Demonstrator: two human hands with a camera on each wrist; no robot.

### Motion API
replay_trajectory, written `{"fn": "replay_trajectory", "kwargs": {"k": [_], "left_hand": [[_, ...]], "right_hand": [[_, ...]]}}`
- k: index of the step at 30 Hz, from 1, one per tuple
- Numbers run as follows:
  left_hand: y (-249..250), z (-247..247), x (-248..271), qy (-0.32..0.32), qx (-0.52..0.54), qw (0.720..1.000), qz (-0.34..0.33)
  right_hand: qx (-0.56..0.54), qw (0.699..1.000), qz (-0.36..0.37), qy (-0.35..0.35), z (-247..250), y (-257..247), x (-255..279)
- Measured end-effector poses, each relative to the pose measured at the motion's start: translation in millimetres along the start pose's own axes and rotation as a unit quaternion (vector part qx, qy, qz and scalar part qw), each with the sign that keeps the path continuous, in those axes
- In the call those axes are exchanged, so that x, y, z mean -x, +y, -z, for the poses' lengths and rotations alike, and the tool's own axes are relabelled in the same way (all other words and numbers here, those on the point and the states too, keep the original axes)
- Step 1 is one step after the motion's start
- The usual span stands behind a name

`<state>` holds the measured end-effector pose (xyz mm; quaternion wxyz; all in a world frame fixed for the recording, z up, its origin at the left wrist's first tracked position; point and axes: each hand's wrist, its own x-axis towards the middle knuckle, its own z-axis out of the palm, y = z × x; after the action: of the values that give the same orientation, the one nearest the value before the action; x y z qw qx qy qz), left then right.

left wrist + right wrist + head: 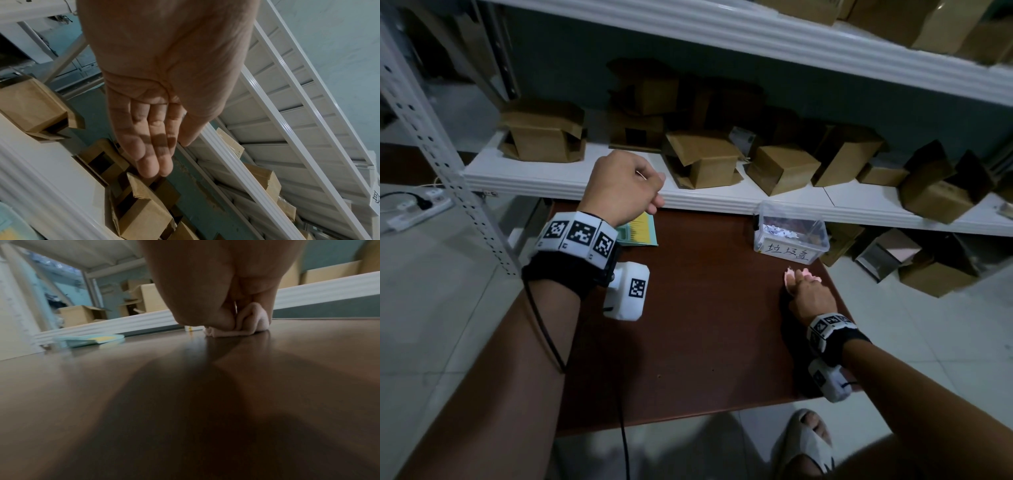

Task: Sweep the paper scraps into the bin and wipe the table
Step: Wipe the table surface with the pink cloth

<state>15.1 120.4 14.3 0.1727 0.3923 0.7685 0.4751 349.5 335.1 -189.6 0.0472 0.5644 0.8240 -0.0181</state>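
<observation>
My right hand grips a bunched pink cloth and presses it onto the brown table, near its right edge. In the right wrist view the fingers curl round the cloth, which touches the tabletop. Just beyond it stands a clear plastic bin with a handwritten label, and white paper scraps lie inside. My left hand hovers above the table's far left; its fingers are relaxed and nearly straight, holding nothing. I see no scraps on the tabletop.
A green and yellow booklet lies at the table's far left, partly under my left hand. A white shelf with several cardboard boxes overhangs the table's far edge. A power strip lies on the floor at left.
</observation>
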Motion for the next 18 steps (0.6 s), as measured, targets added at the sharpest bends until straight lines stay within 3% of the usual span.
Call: {"fn": "replay_trajectory", "kwargs": {"k": [9, 18], "left_hand": [[1.4, 1.6, 2.4, -0.001, -0.010, 1.000, 0.002], [2.3, 1.3, 4.9, -0.001, -0.020, 1.000, -0.001]], "right_hand": [[-0.016, 0.999, -0.045, 0.000, 1.1, 7.0, 5.7], [0.045, 0.997, -0.061, 0.015, 10.0, 14.3, 19.9]]}}
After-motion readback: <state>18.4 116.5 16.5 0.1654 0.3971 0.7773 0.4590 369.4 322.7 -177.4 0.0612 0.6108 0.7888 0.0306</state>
